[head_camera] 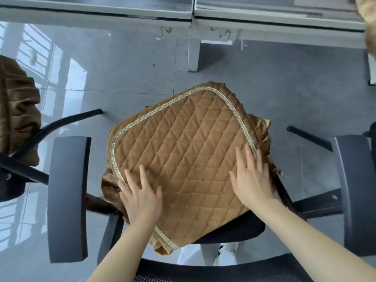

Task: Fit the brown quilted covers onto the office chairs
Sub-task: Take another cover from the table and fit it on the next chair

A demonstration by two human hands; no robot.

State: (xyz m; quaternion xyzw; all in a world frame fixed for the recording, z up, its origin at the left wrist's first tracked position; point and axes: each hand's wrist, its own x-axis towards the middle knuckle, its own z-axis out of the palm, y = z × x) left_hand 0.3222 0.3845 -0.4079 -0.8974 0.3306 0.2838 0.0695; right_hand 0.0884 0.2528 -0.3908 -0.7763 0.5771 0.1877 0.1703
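Note:
A brown quilted cover (183,147) with pale braid trim lies askew on the black seat (240,228) of an office chair below me. My left hand (140,194) rests flat on the cover's near left part, fingers spread. My right hand (252,180) presses flat on its right side, next to the braid. Neither hand grips the fabric. The cover's skirt bunches at the left and right edges. The seat's near right corner shows bare.
Black armrests stand at left (68,198) and right (358,194) of the seat. The mesh backrest top (223,269) is at the bottom edge. Another chair with a brown cover (16,110) stands at far left. Grey desks (193,21) run along the top over glossy floor tiles.

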